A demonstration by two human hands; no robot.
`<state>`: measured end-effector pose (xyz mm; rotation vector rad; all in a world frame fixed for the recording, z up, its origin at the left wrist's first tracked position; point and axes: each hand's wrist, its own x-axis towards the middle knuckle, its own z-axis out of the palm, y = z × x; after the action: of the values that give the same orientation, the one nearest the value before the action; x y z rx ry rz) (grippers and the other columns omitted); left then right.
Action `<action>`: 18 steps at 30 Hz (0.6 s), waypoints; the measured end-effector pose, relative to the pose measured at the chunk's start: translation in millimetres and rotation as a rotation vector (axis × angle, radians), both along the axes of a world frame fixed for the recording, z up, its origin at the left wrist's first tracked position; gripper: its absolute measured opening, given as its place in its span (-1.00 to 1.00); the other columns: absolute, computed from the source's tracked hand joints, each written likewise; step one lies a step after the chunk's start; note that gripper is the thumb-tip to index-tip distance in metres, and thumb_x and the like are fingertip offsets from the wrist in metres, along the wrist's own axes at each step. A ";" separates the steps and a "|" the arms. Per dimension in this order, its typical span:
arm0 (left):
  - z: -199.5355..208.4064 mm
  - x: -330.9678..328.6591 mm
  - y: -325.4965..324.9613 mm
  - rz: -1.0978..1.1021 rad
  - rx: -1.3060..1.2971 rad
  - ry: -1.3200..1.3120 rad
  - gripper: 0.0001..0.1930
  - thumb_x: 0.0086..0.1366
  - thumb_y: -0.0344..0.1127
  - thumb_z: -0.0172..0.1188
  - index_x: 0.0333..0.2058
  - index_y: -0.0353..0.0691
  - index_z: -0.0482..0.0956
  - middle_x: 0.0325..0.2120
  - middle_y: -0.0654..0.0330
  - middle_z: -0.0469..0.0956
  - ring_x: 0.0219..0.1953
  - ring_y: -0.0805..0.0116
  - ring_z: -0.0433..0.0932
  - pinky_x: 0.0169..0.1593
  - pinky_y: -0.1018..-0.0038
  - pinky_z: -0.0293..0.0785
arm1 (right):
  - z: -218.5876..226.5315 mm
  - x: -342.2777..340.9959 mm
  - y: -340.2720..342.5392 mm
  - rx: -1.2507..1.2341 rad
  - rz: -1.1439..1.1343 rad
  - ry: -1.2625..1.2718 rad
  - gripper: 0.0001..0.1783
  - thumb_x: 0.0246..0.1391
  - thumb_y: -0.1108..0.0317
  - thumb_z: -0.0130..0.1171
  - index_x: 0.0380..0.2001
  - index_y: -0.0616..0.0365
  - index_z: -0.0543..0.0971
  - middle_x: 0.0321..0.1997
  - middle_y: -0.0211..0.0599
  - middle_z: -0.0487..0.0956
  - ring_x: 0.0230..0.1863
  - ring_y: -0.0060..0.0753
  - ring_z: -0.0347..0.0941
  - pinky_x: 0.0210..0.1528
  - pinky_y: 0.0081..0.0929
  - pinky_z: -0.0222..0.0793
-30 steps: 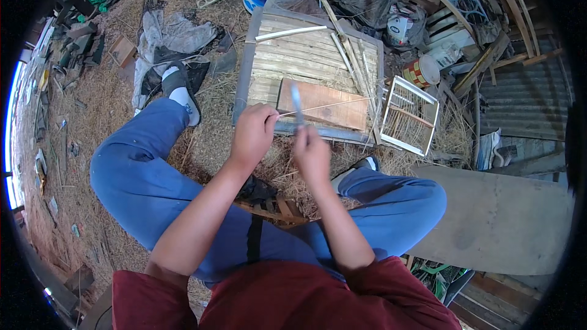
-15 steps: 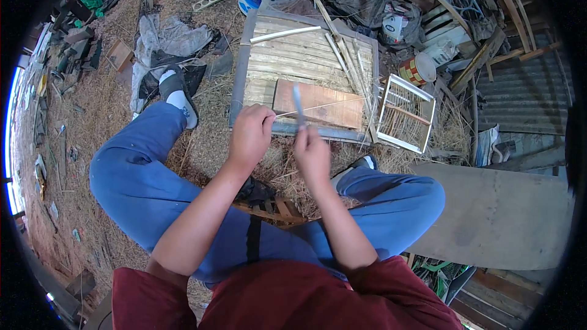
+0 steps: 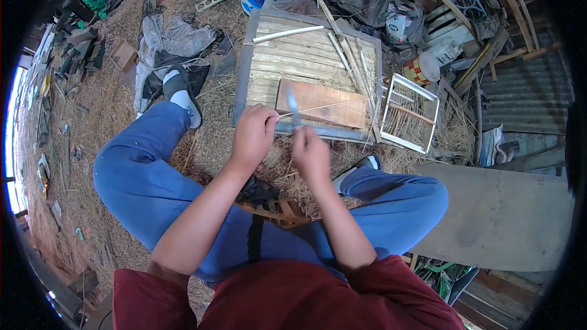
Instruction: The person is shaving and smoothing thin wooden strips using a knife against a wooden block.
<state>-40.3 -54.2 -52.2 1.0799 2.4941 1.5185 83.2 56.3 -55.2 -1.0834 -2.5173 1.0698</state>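
1. Left hand [image 3: 254,129]: fingers closed, pinching one end of a thin strip [image 3: 327,107].
2. The strip slants across a brown board [image 3: 330,95] lying on the low slatted bench [image 3: 275,64].
3. Right hand [image 3: 310,151]: curled closed around a blurred knife-like tool [image 3: 292,101], blade pointing away, near the strip; whether they touch, I cannot tell.

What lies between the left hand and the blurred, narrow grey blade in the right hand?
In the head view, a thin, pale strip runs from the left hand toward the blade and on past it.
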 end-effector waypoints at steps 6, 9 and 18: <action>0.0 -0.1 -1.6 0.006 -0.024 0.017 -0.95 0.28 -0.47 0.29 -0.34 -0.33 0.64 -0.39 0.00 0.63 -0.28 -0.06 0.60 -0.13 0.16 0.50 | 2.2 2.9 6.1 0.041 -0.048 0.015 -0.65 0.45 0.12 0.03 -0.24 0.19 0.59 -0.54 0.21 0.60 -0.44 0.36 0.60 -0.40 0.18 0.46; 1.7 -0.2 -1.9 0.021 -0.025 -0.041 -0.94 0.28 -0.47 0.25 -0.38 -0.34 0.61 -0.40 -0.01 0.61 -0.23 -0.10 0.57 -0.07 0.10 0.47 | -0.2 3.5 4.4 0.019 0.002 0.008 -0.66 0.44 0.13 0.05 -0.26 0.18 0.58 -0.54 0.17 0.59 -0.45 0.32 0.59 -0.41 0.11 0.45; -1.7 -0.4 -0.3 0.029 -0.060 0.004 -0.93 0.29 -0.46 0.29 -0.34 -0.35 0.64 -0.41 0.00 0.62 -0.29 -0.05 0.60 -0.15 0.17 0.50 | -9.9 3.8 -15.1 0.053 0.069 0.074 -0.65 0.44 0.11 0.04 -0.29 0.16 0.56 -0.51 0.23 0.61 -0.41 0.43 0.58 -0.36 0.20 0.48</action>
<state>-40.7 -54.4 -53.8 1.0435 2.5517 1.4398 87.0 41.2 -65.1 -0.9324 -2.5263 1.0350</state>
